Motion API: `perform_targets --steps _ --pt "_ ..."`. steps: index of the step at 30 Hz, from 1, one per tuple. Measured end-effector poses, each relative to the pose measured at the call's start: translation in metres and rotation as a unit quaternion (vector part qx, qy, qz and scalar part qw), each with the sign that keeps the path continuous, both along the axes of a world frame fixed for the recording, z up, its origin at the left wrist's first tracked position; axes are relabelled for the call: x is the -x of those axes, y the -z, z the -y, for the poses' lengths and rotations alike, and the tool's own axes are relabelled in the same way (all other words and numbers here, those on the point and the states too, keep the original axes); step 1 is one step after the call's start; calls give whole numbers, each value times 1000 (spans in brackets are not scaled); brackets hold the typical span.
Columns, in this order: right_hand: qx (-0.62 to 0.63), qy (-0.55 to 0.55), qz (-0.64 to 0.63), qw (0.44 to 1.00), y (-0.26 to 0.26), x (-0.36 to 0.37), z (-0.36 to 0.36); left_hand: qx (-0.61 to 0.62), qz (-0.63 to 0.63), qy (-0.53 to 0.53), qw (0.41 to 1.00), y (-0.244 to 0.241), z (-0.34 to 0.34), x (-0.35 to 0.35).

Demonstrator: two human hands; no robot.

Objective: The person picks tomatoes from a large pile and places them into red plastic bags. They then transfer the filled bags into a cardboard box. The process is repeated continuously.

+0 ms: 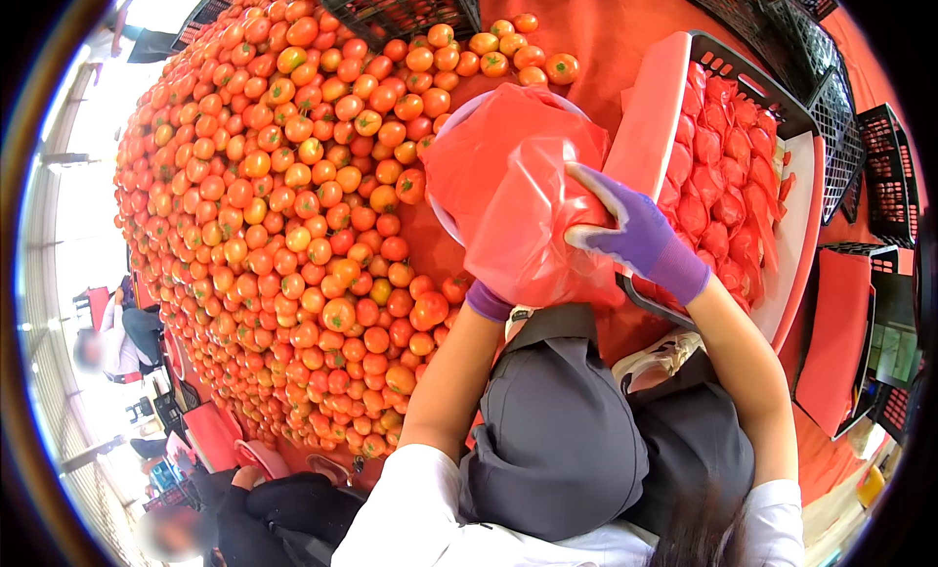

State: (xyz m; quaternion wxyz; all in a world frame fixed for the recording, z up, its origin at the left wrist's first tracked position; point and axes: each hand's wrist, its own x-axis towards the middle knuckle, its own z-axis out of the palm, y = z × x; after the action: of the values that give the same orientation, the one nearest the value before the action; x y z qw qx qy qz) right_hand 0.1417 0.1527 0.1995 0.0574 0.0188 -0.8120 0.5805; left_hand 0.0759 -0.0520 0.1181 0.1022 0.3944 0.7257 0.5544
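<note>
My right hand [623, 219], in a purple glove with pale fingertips, pinches a red plastic bag [524, 222] from its right side. Only the purple cuff of my left hand [489, 301] shows; its fingers are hidden behind or inside the bag, so its grip cannot be seen. The bag hangs over more red plastic sheets [506, 120] that cover a round pale basin [443, 219]. Left of the basin lies a large heap of tomatoes [293, 200]. At the right, a black plastic crate [795, 109] holds rows of tomatoes wrapped in red plastic [725, 178].
Another black crate [399, 10] stands at the heap's top edge. Black crates [888, 171] stand along the right side. Red sheeting [601, 24] covers the floor. One person [278, 508] sits at the lower left, another [132, 336] farther off at the left.
</note>
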Motion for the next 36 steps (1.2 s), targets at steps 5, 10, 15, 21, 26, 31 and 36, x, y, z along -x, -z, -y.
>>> perform_targets --steps 5,10,15,21,26,31,36 --pt "-97 109 108 983 -25 -21 -1 -45 208 -45 976 -72 25 -6" --pt "5 93 37 995 -42 -32 17 163 -214 -5 963 -135 20 -22" --pt "-91 15 -12 996 -65 -51 34 60 -164 31 984 -112 10 -12" --pt "88 266 82 957 -40 -122 -75 153 -143 -192 959 -11 60 -20" --pt "-541 307 -13 783 -3 -179 -205 576 -66 -52 813 109 137 -100" --pt "-511 -6 344 788 45 -219 -188 601 -33 -30 798 139 128 -97" --pt "-395 -103 427 807 53 -211 -212 303 81 -292 904 114 153 -85"
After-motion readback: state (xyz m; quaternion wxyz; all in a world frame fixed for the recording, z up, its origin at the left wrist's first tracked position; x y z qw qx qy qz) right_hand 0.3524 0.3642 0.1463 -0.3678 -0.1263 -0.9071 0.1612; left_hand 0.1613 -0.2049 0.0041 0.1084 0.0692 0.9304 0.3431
